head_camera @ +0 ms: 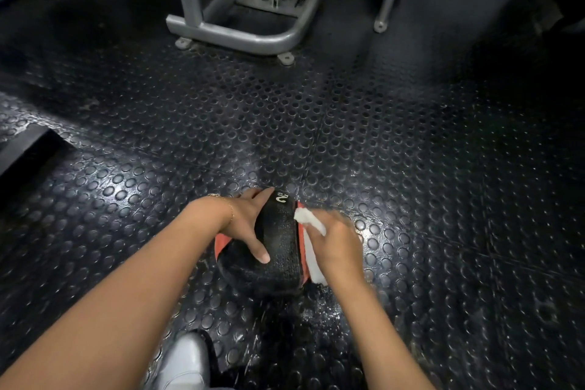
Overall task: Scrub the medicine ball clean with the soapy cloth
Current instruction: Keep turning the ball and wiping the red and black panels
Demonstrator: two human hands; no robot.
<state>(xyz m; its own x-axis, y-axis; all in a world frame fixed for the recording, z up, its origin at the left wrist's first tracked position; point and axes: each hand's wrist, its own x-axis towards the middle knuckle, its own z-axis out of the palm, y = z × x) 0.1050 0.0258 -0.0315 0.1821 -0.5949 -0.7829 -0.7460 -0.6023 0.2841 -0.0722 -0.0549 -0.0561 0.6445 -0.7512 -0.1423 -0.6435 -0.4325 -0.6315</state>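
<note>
The left hand (pixel 243 225) steadies the medicine ball (pixel 280 252) with spread fingers (pixel 254 196) while the right hand (pixel 340 242) grips the white cloth (pixel 310 221) against it.

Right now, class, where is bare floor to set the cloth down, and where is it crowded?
Bare floor lies between the ball and the machine frame, and right of the right hand. Crowded at the ball: left hand, cloth, shoe nearby.

Black-and-red medicine ball (pixel 278 247) (white cloth (pixel 311 231))

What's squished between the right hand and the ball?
The white cloth. The head view shows the right hand pressing it against the red side of the medicine ball.
</note>
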